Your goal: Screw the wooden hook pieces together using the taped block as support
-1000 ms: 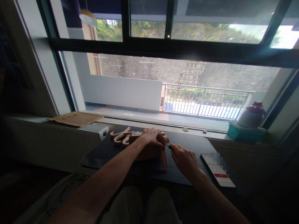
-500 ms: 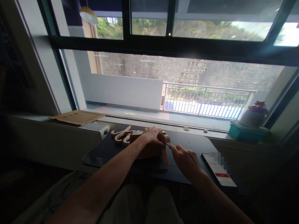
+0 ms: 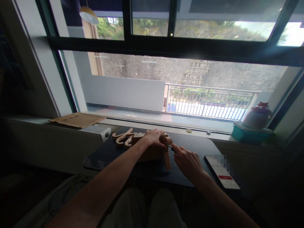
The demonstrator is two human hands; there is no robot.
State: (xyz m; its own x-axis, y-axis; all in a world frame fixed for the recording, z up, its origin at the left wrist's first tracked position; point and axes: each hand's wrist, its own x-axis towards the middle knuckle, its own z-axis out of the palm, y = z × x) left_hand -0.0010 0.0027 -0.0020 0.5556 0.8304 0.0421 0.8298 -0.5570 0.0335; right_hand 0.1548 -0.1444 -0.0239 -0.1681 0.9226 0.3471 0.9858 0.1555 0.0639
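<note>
A brown box-like object (image 3: 152, 154) lies on the dark table, partly hidden by my left arm. My left hand (image 3: 154, 138) presses over its top and right end, fingers curled round it. At that end a tan strip (image 3: 167, 161) hangs down, with a curled tan piece (image 3: 168, 140) above it. My right hand (image 3: 185, 157) is closed on a thin-shafted hand tool (image 3: 170, 147), whose tip points left at the object's right end; the tip itself is hidden. Several curved tan strips (image 3: 122, 138) lie left of the object.
The dark table (image 3: 194, 144) stands against a windowsill. A phone (image 3: 224, 177) lies at its right edge. On the sill are a brown envelope (image 3: 77, 119), a small ring-shaped item (image 3: 189, 130) and a teal box (image 3: 245, 134) with a round jar (image 3: 257, 117) on it. A radiator (image 3: 64, 142) is at left.
My right hand has turned slightly on the tool and shifted a little. My left hand keeps its place on the brown object. The whole view has drifted slightly.
</note>
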